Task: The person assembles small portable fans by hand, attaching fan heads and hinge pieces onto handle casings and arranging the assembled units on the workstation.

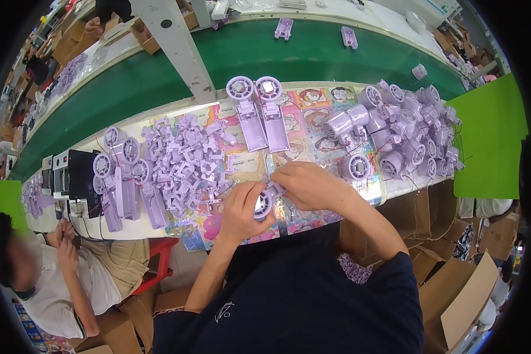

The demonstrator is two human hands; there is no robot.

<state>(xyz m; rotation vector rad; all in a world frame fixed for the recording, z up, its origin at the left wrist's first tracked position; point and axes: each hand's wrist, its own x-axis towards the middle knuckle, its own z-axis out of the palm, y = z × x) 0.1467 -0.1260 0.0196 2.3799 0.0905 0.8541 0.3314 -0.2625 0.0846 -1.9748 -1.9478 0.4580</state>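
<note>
While both hands (242,209) (308,184) hold it, lilac round part (268,204), between them

Both bare forearms reach in over the near edge of the desk (400,186), hands working close together about midway between its left and right ends; the left forearm (212,272) rises steeply, leaning inward; the right forearm (373,223) comes in on a longer slant from an elbow held out to the side, its dark short sleeve (400,268) ending around there; the left hand (241,209) is back up, fingers curled over in a grip, thumb on the inner side; the right hand (308,186), also back up, is turned across toward it, fingertips drawn together in a pinch; those fingertips are just beside the left hand.
</note>
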